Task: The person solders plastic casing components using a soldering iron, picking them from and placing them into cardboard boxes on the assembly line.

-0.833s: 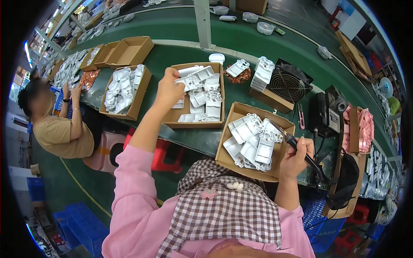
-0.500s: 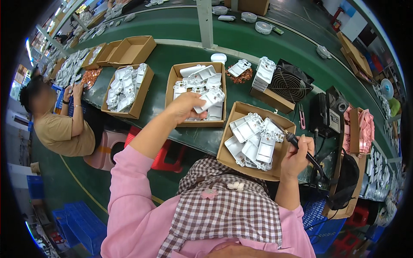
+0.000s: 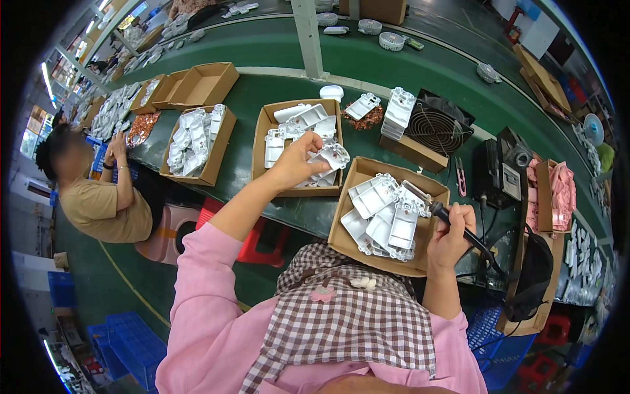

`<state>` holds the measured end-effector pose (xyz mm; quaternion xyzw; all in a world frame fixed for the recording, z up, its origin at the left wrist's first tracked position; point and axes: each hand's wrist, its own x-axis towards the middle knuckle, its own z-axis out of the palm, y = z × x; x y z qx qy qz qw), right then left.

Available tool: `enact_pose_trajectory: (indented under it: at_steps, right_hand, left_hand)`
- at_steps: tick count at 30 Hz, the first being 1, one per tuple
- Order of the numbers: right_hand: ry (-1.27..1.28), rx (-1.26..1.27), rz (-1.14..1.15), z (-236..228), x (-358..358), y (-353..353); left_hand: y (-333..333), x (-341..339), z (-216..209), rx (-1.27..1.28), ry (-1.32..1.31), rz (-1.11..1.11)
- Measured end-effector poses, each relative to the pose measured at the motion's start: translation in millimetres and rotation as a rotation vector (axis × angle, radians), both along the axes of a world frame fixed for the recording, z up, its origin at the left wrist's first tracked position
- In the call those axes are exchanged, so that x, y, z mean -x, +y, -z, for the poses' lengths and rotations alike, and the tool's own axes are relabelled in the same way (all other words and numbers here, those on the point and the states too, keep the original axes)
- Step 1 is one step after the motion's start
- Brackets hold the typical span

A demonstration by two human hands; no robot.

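My left hand is over the middle cardboard box, its fingers pinching a white plastic casing that is tilted above the other casings in there. My right hand grips a soldering iron by its black handle. The iron's metal tip points up and left, over the near cardboard box. Several white battery-compartment casings lie heaped in that near box, just left of the iron.
Behind the boxes lie small copper-coloured parts, stacked white casings and a black fan. Pink-handled tweezers and a black soldering station stand right. Leftward, another casing box precedes a seated co-worker.
My left hand has moved slightly up and right, and the casing in it has turned and tilted. The right hand with the soldering iron stays nearly in place. The view has shifted slightly.
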<state>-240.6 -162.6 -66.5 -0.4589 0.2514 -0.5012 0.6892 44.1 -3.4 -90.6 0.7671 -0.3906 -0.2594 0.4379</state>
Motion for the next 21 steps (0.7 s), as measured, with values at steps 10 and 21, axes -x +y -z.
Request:
enact_pose_trajectory:
  at_steps: [10,21]
  right_hand:
    - [-0.006,-0.019,-0.005,4.8,3.7,-4.1]
    - [0.036,-0.036,-0.023,0.5,0.9,-3.1]
  left_hand:
    - [9.4,-29.7,-103.0,-0.325,-0.394,0.357]
    - [12.5,-47.9,-70.4,-0.767,-0.361,0.530]
